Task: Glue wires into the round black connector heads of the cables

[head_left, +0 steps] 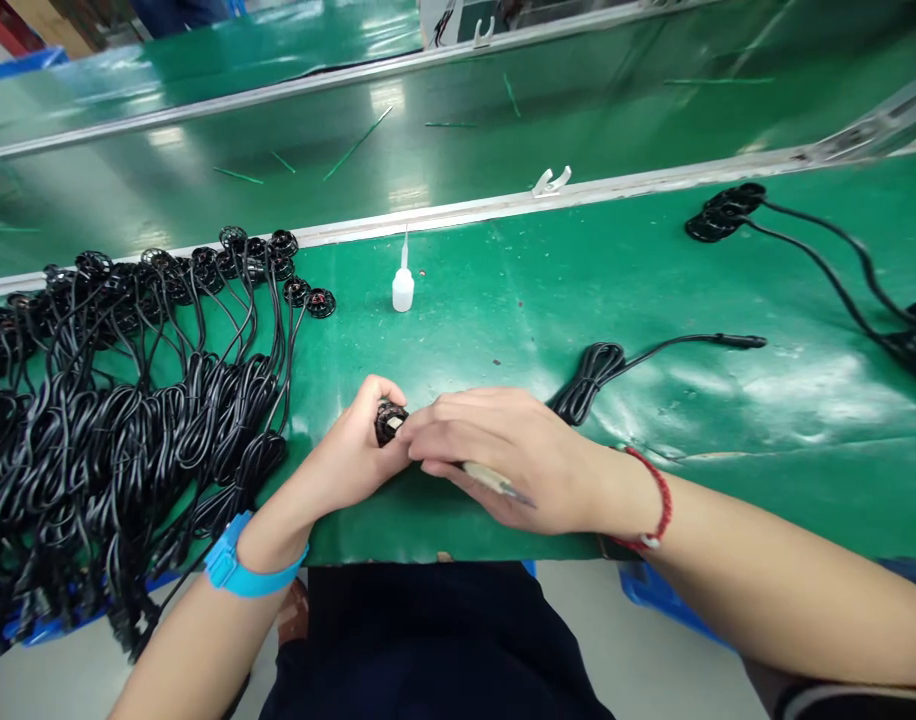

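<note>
My left hand [357,450] is closed round a small round black part [390,422], which looks like the round heads on the cables nearby. My right hand [514,455] pinches a slim pen-like tool [488,477] with a pale shaft and a grey pointed back end. Its front end meets the black part, though the fingers hide most of the contact. Beyond my right hand lies a bundled black cable [589,383], its plug end stretching to the right. Whether it joins the held part is hidden.
A large heap of bundled black cables with round heads [225,420] covers the left of the green table [458,340]. A small white needle-tipped bottle [402,290] stands near the back rail. Further black cabled parts [720,213] lie at the right. A white hook [552,182] is on the rail.
</note>
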`<state>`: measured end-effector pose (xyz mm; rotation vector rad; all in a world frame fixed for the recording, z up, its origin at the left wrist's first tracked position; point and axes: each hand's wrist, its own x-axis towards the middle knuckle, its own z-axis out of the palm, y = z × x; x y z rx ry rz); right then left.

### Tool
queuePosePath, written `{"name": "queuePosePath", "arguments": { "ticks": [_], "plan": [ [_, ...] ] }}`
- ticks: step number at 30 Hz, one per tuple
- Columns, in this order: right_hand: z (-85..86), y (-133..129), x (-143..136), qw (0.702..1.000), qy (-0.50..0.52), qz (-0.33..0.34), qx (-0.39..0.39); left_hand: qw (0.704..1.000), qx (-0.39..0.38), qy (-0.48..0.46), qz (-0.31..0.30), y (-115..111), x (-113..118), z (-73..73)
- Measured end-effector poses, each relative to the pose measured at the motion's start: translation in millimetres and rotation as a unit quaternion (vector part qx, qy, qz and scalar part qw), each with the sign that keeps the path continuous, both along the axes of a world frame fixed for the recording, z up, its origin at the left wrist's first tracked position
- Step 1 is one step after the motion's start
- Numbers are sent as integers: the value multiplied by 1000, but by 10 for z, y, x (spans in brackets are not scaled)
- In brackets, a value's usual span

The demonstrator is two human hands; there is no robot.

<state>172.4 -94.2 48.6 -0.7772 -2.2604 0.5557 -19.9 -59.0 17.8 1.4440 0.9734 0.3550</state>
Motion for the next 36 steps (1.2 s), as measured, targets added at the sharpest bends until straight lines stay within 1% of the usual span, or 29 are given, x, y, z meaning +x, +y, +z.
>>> {"name": "queuePosePath", "arguments": {
  "ticks": [3,5,6,7,9,11,12,13,15,16,18,20,22,26,30,34,36],
  "plan": [
    [-9,22,38,994,109,-29,-1,999,3,-27,22,21,-7,11],
    [-22,50,70,983,162,-89,15,999,-7,-40,36,28,-5,22],
    [-35,70,88,979,158,-130,26,998,-13,-44,42,30,-2,28],
    [-53,94,106,976,130,-172,35,998,-19,-47,45,31,2,35],
    [-101,147,141,968,24,-248,35,997,-28,-56,50,31,9,48],
    [-148,190,162,952,-85,-293,8,995,-31,-71,57,30,15,62],
    [-163,202,166,945,-121,-304,-6,995,-32,-79,60,30,18,69],
    [-167,205,163,942,-141,-305,-17,994,-33,-86,63,29,20,77],
    [-146,186,140,951,-136,-276,-35,992,-35,-96,67,28,24,89],
    [-123,167,121,960,-115,-249,-52,992,-35,-98,71,28,24,92],
    [-75,121,73,976,-58,-181,-110,991,-37,-99,82,28,22,91],
    [-49,79,23,977,-2,-118,-179,990,-45,-99,92,29,12,79],
    [-56,57,-20,970,38,-83,-226,988,-58,-103,98,29,0,61],
    [-104,57,-65,954,80,-78,-277,983,-89,-122,101,25,-21,39],
    [-111,68,-70,941,81,-94,-314,977,-127,-150,86,15,-37,48],
    [-102,85,-59,941,81,-110,-310,966,-155,-195,73,16,-41,63],
    [-102,95,-55,943,84,-118,-300,963,-165,-197,77,22,-35,68]
  ]
}}
